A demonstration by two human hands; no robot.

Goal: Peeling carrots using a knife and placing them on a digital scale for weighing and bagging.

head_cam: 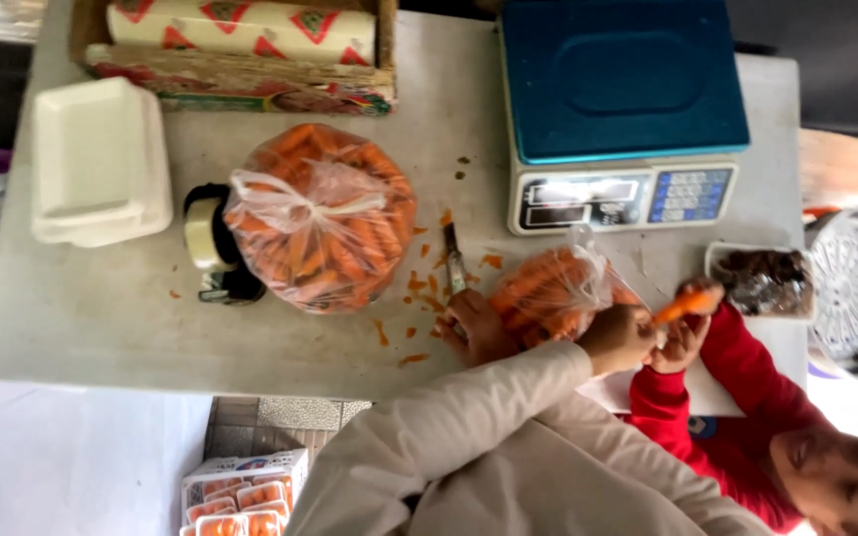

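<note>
In the head view, a knife (453, 260) is gripped in the left hand (474, 328), blade pointing toward twelve o'clock over the table (101, 328). The right hand (618, 337) is closed on a small bag of carrots (548, 288), just at three o'clock of the knife. A carrot (689, 301) is held by a second person's hand (682, 337) in a red sleeve (737, 377), close at three o'clock. A cut could be caused if that hand strays near the blade; the thin bag could be torn. The carrots look bright orange, peeled and packed tight, with scraps (419, 288) scattered beside a larger knotted bag (320, 218) at nine o'clock.
</note>
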